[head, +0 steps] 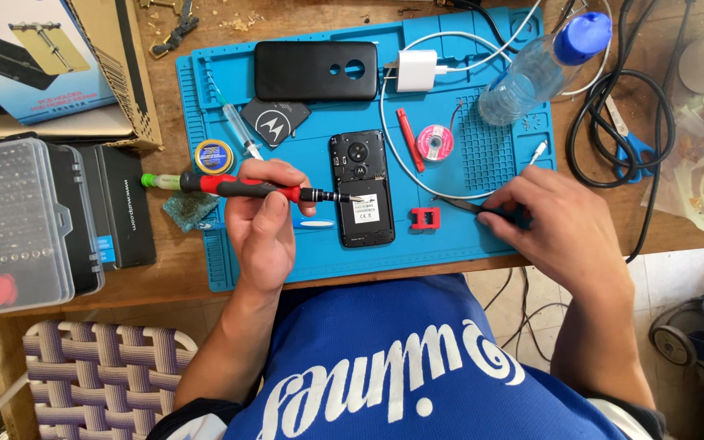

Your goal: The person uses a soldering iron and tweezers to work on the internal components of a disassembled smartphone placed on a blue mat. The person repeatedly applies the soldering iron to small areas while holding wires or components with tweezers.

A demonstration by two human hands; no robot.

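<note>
My left hand [261, 224] grips a red and black screwdriver [238, 188] with a green cap. Its tip rests on the open back of a black phone [361, 189], which lies back side up in the middle of the blue work mat [450, 244]. My right hand [543, 224] rests on the mat to the phone's right and holds dark tweezers [462, 205] that point left towards the phone. A small red block [425, 217] sits between phone and tweezers. The phone's black back cover [316, 70] lies at the mat's far side, a flat black battery [275, 122] beside it.
On the mat: a syringe [236, 124], a solder-wick reel [434, 142], a red tool [408, 138], a white charger [415, 70] with cable, a water bottle [531, 69]. A clear bit case [14, 224] and boxes stand left; blue scissors [633, 147] and black cables right.
</note>
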